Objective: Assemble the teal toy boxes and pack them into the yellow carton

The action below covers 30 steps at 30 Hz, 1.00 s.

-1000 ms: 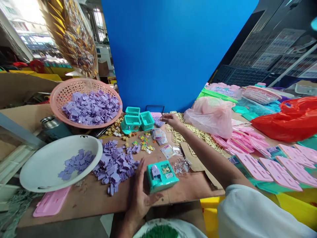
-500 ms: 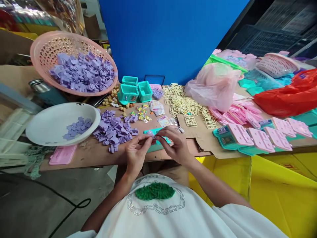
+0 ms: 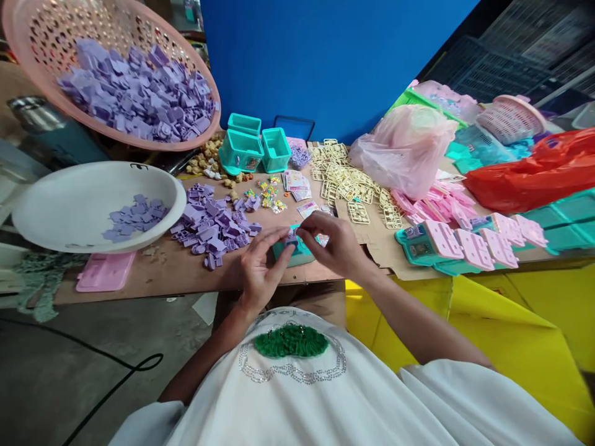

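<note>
My left hand (image 3: 261, 270) and my right hand (image 3: 333, 243) meet over the near table edge, fingertips pinched together on a small purple plastic piece (image 3: 292, 235). Just under them sits a teal toy box (image 3: 292, 253), mostly hidden by my fingers. A loose heap of purple pieces (image 3: 214, 224) lies on the brown table (image 3: 171, 272) just left of my left hand. Small colourful stickers and cards (image 3: 283, 189) lie beyond the hands.
A white bowl (image 3: 56, 210) and a pink basket (image 3: 41, 37) hold more purple pieces at left. Teal open boxes (image 3: 255, 148) stand at the back, cream sprues (image 3: 346, 186) and a pink bag (image 3: 404, 148) to the right, pink-lidded teal toys (image 3: 460, 244) far right.
My right hand came back from the far purple pile to meet my left hand over the teal box. Both now pinch a small purple piece. The view tilted down.
</note>
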Each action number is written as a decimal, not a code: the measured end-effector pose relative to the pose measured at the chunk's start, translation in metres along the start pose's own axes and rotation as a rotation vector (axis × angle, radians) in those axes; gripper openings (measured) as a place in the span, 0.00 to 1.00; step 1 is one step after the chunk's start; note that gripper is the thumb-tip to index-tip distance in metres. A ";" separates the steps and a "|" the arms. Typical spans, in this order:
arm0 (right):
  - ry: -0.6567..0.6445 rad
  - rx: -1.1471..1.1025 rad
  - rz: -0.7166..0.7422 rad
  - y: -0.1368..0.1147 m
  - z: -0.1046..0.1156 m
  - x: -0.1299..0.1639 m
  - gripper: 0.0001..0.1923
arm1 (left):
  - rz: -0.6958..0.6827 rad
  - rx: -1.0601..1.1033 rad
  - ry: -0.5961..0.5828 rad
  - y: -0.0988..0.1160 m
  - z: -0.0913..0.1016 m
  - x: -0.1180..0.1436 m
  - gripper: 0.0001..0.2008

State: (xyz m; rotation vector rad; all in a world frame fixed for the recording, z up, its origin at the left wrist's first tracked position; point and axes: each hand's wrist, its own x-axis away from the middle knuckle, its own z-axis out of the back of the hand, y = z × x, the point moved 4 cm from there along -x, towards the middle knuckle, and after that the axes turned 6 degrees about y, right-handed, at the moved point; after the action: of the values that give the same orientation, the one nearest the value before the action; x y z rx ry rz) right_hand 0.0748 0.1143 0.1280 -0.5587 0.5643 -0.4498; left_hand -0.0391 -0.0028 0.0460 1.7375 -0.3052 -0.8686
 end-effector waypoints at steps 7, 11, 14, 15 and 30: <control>-0.577 -0.231 -0.574 0.027 -0.007 -0.022 0.11 | -0.085 -0.335 -0.175 -0.049 -0.005 0.011 0.44; -0.630 -0.154 -0.620 0.031 -0.012 -0.030 0.10 | -0.095 -0.278 -0.147 -0.053 -0.013 0.015 0.43; -0.681 -0.105 -0.630 0.028 -0.013 -0.035 0.09 | -0.082 -0.260 -0.147 -0.052 -0.014 0.014 0.44; -0.695 -0.082 -0.633 0.025 -0.013 -0.037 0.09 | -0.077 -0.259 -0.147 -0.052 -0.014 0.014 0.44; -0.793 0.287 -0.645 0.007 -0.030 -0.049 0.14 | -0.018 -0.243 -0.179 -0.057 -0.013 0.015 0.40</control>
State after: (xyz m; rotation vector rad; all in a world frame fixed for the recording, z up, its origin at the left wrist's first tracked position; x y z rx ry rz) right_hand 0.0205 0.1349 0.1208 -0.5812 -0.4574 -0.8405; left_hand -0.0316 0.0176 -0.0103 1.4433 -0.2896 -1.0334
